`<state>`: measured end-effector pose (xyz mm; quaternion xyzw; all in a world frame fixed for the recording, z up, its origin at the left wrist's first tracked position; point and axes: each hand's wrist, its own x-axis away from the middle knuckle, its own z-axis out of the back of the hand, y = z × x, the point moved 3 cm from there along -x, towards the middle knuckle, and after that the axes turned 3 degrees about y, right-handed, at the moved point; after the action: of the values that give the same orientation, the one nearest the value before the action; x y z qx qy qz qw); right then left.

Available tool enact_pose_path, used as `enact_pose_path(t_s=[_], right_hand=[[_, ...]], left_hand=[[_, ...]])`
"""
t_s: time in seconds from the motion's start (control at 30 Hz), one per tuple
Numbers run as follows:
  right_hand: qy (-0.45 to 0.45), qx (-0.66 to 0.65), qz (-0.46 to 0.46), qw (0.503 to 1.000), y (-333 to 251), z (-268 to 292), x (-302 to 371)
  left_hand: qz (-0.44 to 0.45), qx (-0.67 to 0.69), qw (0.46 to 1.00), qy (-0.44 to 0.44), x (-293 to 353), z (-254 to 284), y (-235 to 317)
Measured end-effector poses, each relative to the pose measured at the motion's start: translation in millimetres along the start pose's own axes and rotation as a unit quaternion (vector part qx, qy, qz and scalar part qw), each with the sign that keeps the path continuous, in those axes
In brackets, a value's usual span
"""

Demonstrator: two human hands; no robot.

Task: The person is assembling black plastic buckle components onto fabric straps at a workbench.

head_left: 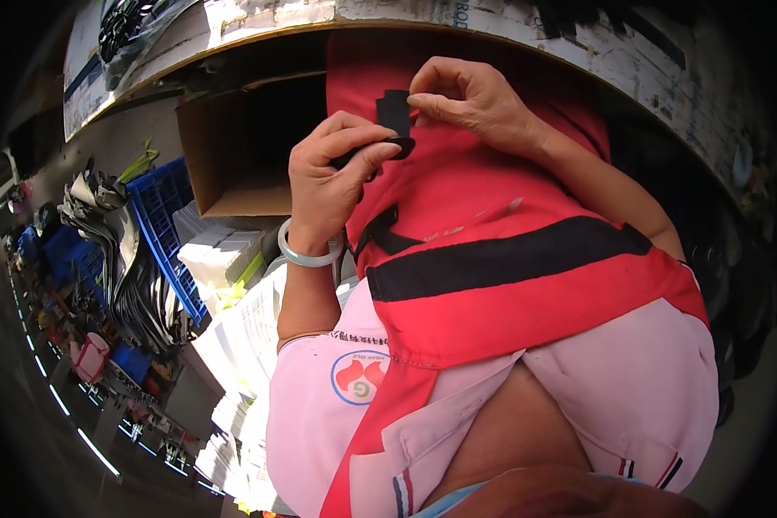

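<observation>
Left hand (330,177) pinching black strap (394,116) end, right hand (466,99) closed on same strap, red fabric (492,190) beneath, cardboard box (224,147) beside.

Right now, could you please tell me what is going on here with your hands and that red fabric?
A person in a pink shirt is working on a red fabric apron with a black band held up in front of them. The left hand grips a small dark curved piece against the fabric, while the right hand pinches a small black rectangular tab just above it. An open brown cardboard box and a blue plastic crate sit to the left.
</observation>
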<state>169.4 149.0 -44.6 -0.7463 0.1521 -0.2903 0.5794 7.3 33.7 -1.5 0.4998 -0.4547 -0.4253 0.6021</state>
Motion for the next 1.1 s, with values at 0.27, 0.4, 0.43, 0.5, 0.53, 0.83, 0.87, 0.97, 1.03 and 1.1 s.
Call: enact_pose_path(t_s=[0.27,0.4,0.43,0.5,0.53,0.83,0.87,0.97,1.03,1.1], right_hand=[[-0.038,0.138,0.037,0.989,-1.2,-9.9,1.0],[-0.066,0.284,0.119,0.949,-13.8,-15.4,-0.5],[-0.028,0.290,0.127,0.948,-9.5,-11.9,1.3],[-0.021,0.215,0.045,0.975,-11.4,-1.6,5.2],[-0.007,0.133,-0.038,0.990,-10.2,4.2,8.4],[0.000,-0.049,-0.143,0.989,-1.7,24.8,6.2],[-0.022,-0.005,-0.142,0.990,-1.7,28.9,6.8],[-0.075,0.310,-0.044,0.947,-19.8,35.9,6.4],[-0.105,0.354,-0.028,0.929,-20.7,35.1,6.9],[-0.139,0.386,-0.053,0.911,-27.0,32.7,8.6]], left_hand=[[0.085,0.124,0.979,0.138,16.1,68.7,-48.1],[0.173,0.259,0.949,-0.041,-3.1,-24.6,-41.8],[0.152,0.253,0.953,-0.064,-6.6,-37.2,-46.4],[0.158,0.296,0.934,-0.119,-13.4,-47.4,-48.8],[0.170,0.295,0.927,-0.155,-16.7,-47.8,-49.4],[0.243,0.407,0.876,-0.088,-24.4,-31.2,-70.8],[0.227,0.307,0.923,-0.053,-26.0,-30.9,-59.6],[0.144,0.067,0.984,-0.085,-34.4,-33.3,-47.7],[0.027,-0.068,0.988,-0.133,-38.9,-42.1,-47.5],[-0.018,-0.118,0.972,-0.200,-42.5,-54.1,-41.1]])
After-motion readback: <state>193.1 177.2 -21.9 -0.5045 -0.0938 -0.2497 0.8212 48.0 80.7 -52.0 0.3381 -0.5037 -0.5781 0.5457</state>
